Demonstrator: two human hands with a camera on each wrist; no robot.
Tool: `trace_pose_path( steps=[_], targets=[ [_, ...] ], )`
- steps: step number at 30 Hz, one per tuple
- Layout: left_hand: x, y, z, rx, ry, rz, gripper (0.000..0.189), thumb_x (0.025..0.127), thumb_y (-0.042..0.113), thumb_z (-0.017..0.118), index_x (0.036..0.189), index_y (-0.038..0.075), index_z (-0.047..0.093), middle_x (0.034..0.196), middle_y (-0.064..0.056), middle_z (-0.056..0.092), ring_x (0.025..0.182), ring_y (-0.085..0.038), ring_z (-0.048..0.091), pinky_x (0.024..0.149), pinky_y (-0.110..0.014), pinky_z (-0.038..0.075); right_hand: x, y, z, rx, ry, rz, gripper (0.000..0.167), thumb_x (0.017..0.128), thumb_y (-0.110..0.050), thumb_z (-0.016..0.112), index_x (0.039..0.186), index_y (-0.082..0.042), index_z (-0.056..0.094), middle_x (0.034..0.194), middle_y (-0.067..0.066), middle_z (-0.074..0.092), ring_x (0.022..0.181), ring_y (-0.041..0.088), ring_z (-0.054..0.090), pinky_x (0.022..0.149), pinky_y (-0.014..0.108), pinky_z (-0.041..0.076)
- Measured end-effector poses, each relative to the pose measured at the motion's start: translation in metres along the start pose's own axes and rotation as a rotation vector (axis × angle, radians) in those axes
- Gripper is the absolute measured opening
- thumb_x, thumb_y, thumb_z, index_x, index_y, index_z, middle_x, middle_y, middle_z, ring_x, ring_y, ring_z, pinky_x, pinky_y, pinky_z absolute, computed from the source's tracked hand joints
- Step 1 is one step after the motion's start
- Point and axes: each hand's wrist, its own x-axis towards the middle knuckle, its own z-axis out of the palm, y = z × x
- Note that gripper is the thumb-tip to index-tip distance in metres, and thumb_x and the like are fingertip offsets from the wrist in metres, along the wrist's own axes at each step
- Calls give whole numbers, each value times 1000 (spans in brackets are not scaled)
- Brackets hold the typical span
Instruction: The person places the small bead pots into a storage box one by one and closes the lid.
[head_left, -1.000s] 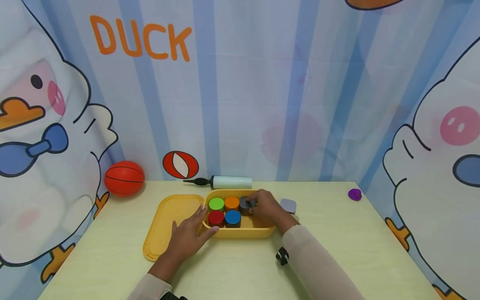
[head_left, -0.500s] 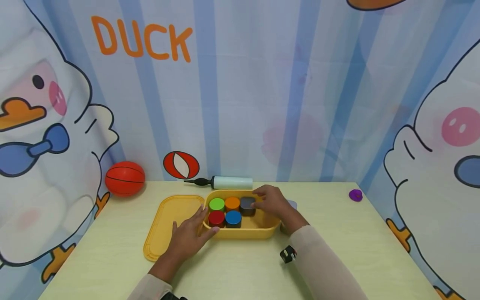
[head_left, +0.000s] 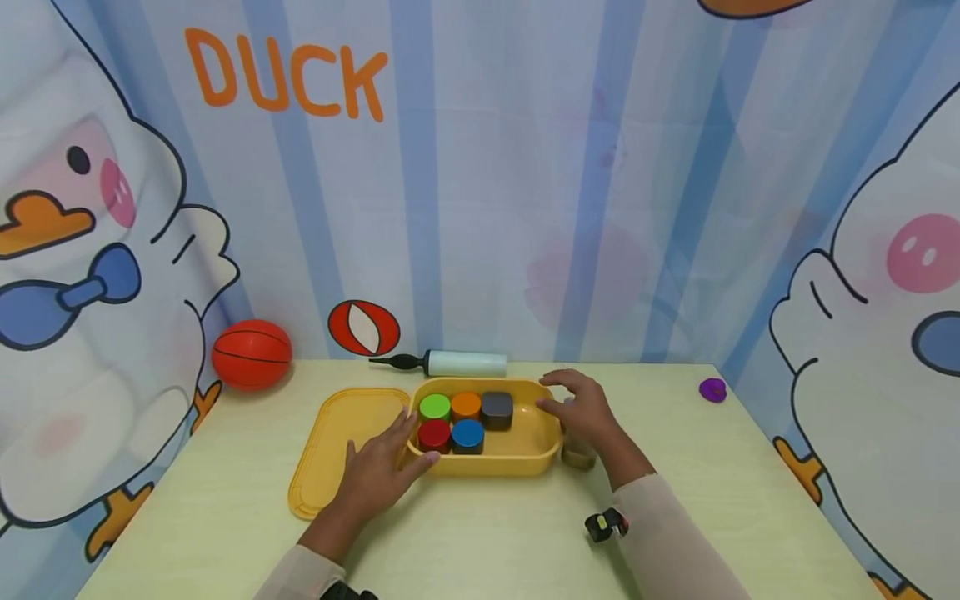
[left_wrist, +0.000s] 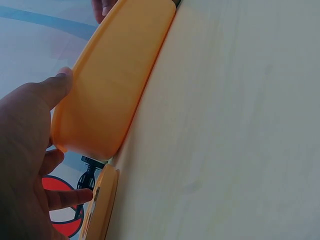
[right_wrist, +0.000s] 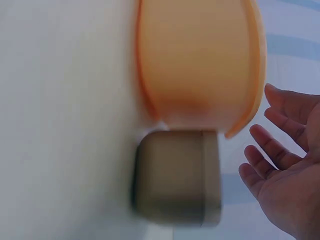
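Note:
A yellow box (head_left: 480,467) holds small round-topped jars: a green-topped jar (head_left: 435,407), an orange-topped jar (head_left: 466,406), a red-topped jar (head_left: 434,435) and a blue-topped jar (head_left: 467,434). Beside the orange one stands a dark grey, squarish container (head_left: 497,410). My left hand (head_left: 375,477) rests against the box's left end, fingers spread; its thumb touches the near rim in the left wrist view. Empty, with fingers apart, my right hand (head_left: 588,408) hovers at the box's right end. Partly under it stands a brownish squarish container (right_wrist: 175,177), close by the box wall.
A yellow lid (head_left: 322,450) lies left of the box. Behind the box is a hand pump (head_left: 465,364) with a black nozzle. A red ball (head_left: 252,354) sits at the back left corner, and a small purple object (head_left: 712,389) at the far right.
My right hand has let go of the dark grey container, which stays in the box, and has moved right past the box's end. My left hand has stayed in place.

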Motion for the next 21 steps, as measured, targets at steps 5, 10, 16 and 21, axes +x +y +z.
trace_pose_path(
  steps=[5,10,16,21],
  targets=[
    [-1,1,-1,-8,-1,6,87,102,68,63,172,26,34,179,3,31,161,-41,44,122,-91,7,-10,16,-9,19,15,18,39,104,-20,76,138,0,73,155,22,62,152,47,50,126,66,42],
    [0,1,0,-10,-3,3,86,102,67,64,172,25,35,179,3,31,160,-41,44,122,-91,8,-18,28,-18,65,22,21,39,105,-21,74,138,0,72,156,22,61,153,46,49,129,67,38],
    [0,0,0,-3,-6,6,86,102,68,63,172,25,34,179,3,31,160,-41,45,121,-91,8,-28,40,-29,30,42,3,39,102,-19,79,136,-1,73,149,23,65,146,45,54,123,70,43],
    [0,0,0,-8,-3,4,86,102,67,64,172,25,34,179,3,31,160,-41,45,122,-91,8,-37,47,-36,0,40,-9,40,103,-24,79,137,-3,73,147,22,64,144,45,55,118,69,47]
  ],
)
